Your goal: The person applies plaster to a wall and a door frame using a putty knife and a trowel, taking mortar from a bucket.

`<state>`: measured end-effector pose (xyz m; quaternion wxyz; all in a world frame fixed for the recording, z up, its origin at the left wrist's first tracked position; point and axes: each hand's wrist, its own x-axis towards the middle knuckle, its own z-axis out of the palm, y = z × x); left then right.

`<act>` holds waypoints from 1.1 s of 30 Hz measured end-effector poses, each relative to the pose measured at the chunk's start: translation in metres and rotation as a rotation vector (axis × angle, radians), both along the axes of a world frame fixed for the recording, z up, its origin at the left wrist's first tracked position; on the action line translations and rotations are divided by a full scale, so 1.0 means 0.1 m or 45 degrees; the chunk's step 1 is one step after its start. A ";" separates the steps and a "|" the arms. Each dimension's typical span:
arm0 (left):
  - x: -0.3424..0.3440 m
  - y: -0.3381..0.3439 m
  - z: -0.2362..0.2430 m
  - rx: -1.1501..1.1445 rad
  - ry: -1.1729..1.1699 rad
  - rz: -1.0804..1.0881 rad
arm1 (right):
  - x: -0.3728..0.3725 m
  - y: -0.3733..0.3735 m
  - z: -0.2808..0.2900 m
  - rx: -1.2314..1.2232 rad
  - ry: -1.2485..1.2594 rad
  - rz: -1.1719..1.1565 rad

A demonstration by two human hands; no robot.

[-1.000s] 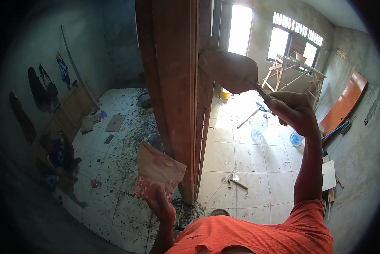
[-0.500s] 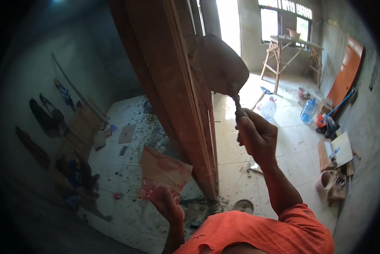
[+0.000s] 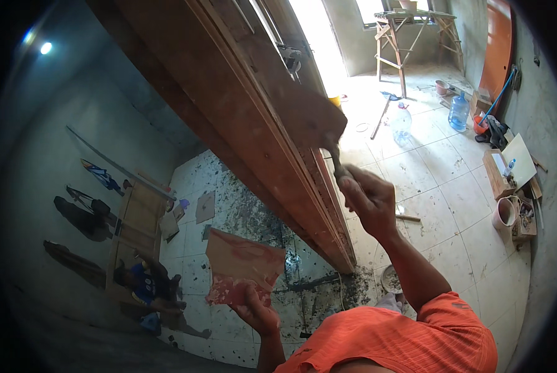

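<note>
Right hand [image 3: 370, 200] grips a brown trowel [image 3: 314, 119] beside a reddish-brown wooden frame's [image 3: 235, 121] edge; left hand [image 3: 257, 314] pinches a flat tan board [image 3: 241, 261], white-tiled floor [image 3: 294, 266] visible between.

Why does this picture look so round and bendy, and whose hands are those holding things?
There's no machine, just a person's two bare hands. A wide fisheye camera on their head looks down, and its lens bends straight edges. The left hand holds a flat tan-and-red board. The right hand holds a broad, flat, brownish trowel near a tall brown wooden frame; blur hides whether they touch. Dark scattered crumbs lie on the pale tiled floor, where a big clear-blue plastic bottle also stands.
</note>
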<state>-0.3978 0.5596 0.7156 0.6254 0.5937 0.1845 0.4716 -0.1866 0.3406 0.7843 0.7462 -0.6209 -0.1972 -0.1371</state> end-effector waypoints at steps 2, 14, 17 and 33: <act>0.05 -0.09 0.03 -0.047 0.025 0.022 | -0.07 -0.07 -0.21 -0.074 -0.011 -0.031; 0.18 -0.25 0.01 -0.029 -0.149 0.017 | 0.17 -0.23 0.91 -0.051 -0.102 0.080; 0.17 -0.26 -0.01 -0.070 -0.110 0.055 | 0.14 -0.32 0.96 -0.084 -0.010 0.153; 0.15 -0.17 -0.06 -0.087 -0.141 0.002 | 0.04 -0.25 -0.21 -0.214 -0.215 -0.031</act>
